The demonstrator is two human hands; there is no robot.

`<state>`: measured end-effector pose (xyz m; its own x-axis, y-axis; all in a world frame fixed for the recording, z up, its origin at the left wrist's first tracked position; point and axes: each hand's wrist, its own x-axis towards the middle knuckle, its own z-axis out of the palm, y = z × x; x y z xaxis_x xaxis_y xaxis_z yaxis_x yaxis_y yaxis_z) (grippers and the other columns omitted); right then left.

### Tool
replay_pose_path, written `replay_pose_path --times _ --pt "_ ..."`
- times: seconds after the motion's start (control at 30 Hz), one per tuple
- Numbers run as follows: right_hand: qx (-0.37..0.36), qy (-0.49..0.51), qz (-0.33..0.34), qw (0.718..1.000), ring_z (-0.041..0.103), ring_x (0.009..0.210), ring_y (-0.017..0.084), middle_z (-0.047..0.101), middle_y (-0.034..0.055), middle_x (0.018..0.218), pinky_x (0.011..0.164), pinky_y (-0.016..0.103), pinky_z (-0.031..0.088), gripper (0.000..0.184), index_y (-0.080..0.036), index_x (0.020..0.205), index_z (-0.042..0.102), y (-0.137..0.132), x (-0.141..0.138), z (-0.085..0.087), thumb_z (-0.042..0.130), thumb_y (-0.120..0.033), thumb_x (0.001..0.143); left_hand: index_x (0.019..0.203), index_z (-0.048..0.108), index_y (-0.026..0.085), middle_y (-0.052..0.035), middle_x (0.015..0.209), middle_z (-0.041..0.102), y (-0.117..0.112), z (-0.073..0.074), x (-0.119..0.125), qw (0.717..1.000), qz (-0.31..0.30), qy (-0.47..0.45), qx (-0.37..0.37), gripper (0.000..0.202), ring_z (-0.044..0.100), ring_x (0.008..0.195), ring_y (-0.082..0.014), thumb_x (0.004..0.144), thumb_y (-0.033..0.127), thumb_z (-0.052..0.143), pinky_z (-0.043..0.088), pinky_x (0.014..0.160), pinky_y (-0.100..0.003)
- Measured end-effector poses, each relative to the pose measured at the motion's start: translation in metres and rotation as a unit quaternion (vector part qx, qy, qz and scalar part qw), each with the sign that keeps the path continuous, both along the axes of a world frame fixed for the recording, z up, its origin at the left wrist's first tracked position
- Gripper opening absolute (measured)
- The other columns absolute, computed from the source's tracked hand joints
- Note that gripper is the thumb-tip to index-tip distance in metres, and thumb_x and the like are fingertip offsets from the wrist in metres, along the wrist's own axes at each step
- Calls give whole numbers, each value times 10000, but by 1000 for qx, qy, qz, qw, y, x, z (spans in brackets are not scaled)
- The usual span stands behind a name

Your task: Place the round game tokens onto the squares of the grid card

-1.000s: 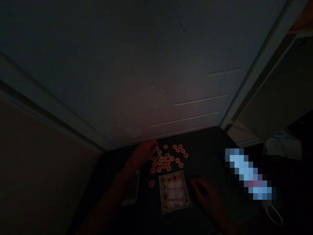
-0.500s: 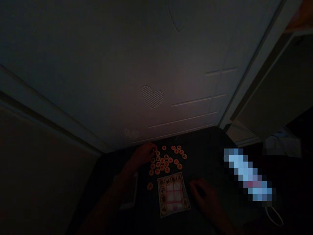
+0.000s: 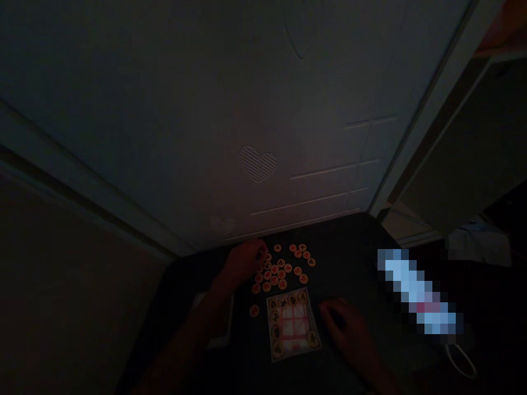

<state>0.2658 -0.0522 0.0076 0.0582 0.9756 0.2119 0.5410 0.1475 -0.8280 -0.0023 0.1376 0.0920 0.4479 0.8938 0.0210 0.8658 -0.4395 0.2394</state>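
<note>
The scene is very dark. A small square game board (image 3: pixel 293 323) with a pink grid lies on a dark table (image 3: pixel 349 258), with round pieces along its edges. Behind it sits a cluster of several round light pieces (image 3: pixel 284 266) with red marks. My left hand (image 3: pixel 244 259) reaches to the cluster's left edge, fingers curled at a piece there; whether it grips one is unclear. My right hand (image 3: pixel 346 323) rests on the table just right of the board, fingers loosely bent, nothing visible in it. One single piece (image 3: pixel 254 311) lies left of the board.
A pale wall panel (image 3: pixel 258 163) with heart shapes rises behind the table. A light flat object (image 3: pixel 224 323) lies under my left forearm. A blurred bright strip (image 3: pixel 420 293) sits at the right, with a white cord (image 3: pixel 461 359) near it.
My left hand stays at the left edge of the pieces with only slight shifts. The right hand stays beside the board. The view has moved a little.
</note>
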Motion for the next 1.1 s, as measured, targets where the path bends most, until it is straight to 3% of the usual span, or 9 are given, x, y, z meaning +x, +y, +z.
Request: replay_pose_path --times 0.2,0.4,0.63,0.97,1.1 --pt "0 -10 -1 1000 710 840 226 760 71 906 776 344 573 334 -243 981 743 0 0 -1 484 -453 995 1016 630 244 -24 1084 683 -50 24 19 997 -65 -25 20 124 632 1023 -189 945 296 542 481 874 -300" --pt "10 -10 -4 1000 712 814 217 759 64 892 735 325 573 329 -247 970 749 0 0 -4 493 -452 990 1036 631 255 -16 1078 691 -94 33 28 991 -115 -65 -15 129 641 1021 -186 937 308 568 488 920 -327" --pt "12 -10 -3 1000 718 844 212 759 49 927 786 322 573 271 -259 987 741 0 1 -7 520 -414 983 1003 638 275 10 1023 689 -131 18 35 975 -172 -68 -124 111 656 954 -181 900 317 635 493 811 -278" --pt "4 -10 8 1000 716 856 224 757 71 944 793 345 580 295 -246 1014 733 0 2 -7 498 -423 993 972 641 254 -15 1041 703 -144 4 52 968 -202 -32 -144 122 658 1001 -225 852 247 661 488 895 -344" --pt "8 -8 2 1000 716 853 225 759 76 943 799 346 579 300 -240 1018 737 0 2 -7 502 -424 991 981 635 245 -19 1030 704 -148 0 53 963 -218 -41 -155 128 663 980 -213 855 227 643 494 857 -316"
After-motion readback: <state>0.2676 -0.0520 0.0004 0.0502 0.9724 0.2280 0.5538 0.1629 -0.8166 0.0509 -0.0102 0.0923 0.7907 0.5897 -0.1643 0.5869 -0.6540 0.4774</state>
